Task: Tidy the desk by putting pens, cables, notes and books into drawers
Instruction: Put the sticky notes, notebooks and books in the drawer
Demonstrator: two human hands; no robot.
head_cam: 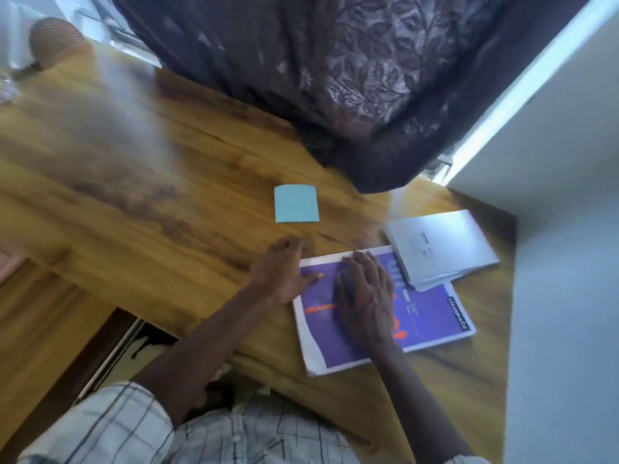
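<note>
Head view: your right hand [365, 296] flat on book [432, 316], left hand [281, 272] flat at its left edge, neither gripping. Probably light, floppy; take that edge.

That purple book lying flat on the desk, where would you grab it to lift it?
Its left edge, coming from the left. The purple book lies flat, and the white booklet overlaps its far right corner, so that side is weighed down. The left hand sits at that free edge.
</note>
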